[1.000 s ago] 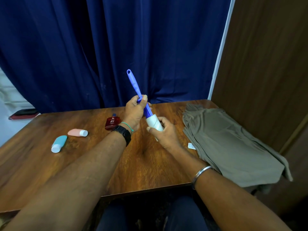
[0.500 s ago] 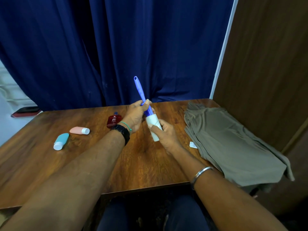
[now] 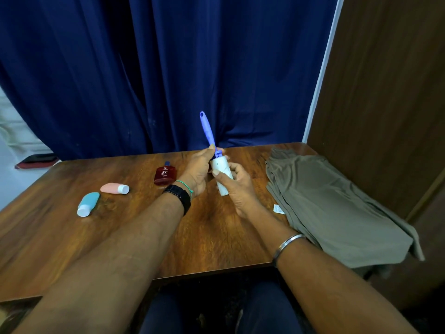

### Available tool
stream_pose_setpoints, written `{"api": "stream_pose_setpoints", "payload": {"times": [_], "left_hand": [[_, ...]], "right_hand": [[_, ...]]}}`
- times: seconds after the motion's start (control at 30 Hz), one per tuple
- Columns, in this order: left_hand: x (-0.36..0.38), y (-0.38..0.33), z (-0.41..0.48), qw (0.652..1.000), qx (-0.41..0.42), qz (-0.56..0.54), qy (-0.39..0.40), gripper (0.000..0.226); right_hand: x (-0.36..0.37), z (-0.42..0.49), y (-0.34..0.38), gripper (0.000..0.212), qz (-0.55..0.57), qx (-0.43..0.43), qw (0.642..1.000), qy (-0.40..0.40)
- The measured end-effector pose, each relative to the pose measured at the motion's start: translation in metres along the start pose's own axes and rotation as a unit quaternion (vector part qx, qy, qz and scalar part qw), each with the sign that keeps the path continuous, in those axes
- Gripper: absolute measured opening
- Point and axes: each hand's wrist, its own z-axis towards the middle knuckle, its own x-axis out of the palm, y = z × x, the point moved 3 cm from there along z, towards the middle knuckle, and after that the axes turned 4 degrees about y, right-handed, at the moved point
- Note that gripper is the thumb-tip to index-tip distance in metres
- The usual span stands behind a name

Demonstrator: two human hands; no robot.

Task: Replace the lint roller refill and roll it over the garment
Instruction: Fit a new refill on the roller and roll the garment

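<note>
I hold the lint roller above the middle of the wooden table [image 3: 72, 249]. Its blue handle [image 3: 206, 127] points up and away from me. My left hand [image 3: 198, 172] pinches the handle at its lower end, just above the roll. My right hand [image 3: 237, 186] is wrapped around the white roll [image 3: 221, 173], which sits on the roller's end and tilts down toward me. The olive-grey garment [image 3: 332, 208] lies folded on the table's right side, its edge hanging over the front corner.
A dark red bottle [image 3: 165, 175] lies just left of my left hand. Farther left lie a pink tube [image 3: 114, 188] and a teal tube [image 3: 88, 204]. A blue curtain hangs behind the table and a brown wooden panel stands at the right.
The roller has come down closer to the table. The handle has turned more upright, and more of the white roll shows above my right hand's fingers.
</note>
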Motion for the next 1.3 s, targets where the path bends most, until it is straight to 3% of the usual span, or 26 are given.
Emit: {"api": "stream_pose_setpoints", "payload": {"times": [0.5,0.63,0.73,0.97,1.07,1.2,1.3], "left_hand": [[-0.007,-0.002,-0.005,0.998,-0.035,0.019,0.045,0.023],[-0.003,-0.011,-0.005,0.998,-0.046,0.03,0.038,0.005],[-0.002,-0.008,-0.003,0.998,-0.051,0.022,0.02,0.007],[-0.013,-0.004,-0.006,0.997,-0.068,0.033,-0.002,0.022],[-0.011,-0.006,-0.008,0.995,-0.092,0.044,0.01,0.031],[0.003,-0.012,-0.007,0.993,-0.101,0.048,0.034,0.017],[0.011,-0.009,-0.004,0.995,-0.08,0.03,0.049,0.033]], "right_hand": [[0.003,0.002,0.0,0.037,0.069,0.021,0.997,0.034],[0.004,0.004,-0.002,0.041,0.074,0.017,0.997,0.033],[0.004,0.005,-0.004,0.049,0.067,0.02,0.997,0.019],[0.001,0.002,-0.008,0.033,0.062,0.04,0.997,0.036],[0.003,0.001,-0.008,0.034,0.068,0.046,0.996,0.044],[0.004,0.006,-0.005,0.047,0.094,0.037,0.994,0.046],[0.0,0.009,0.0,0.042,0.108,0.039,0.993,0.032]]}}
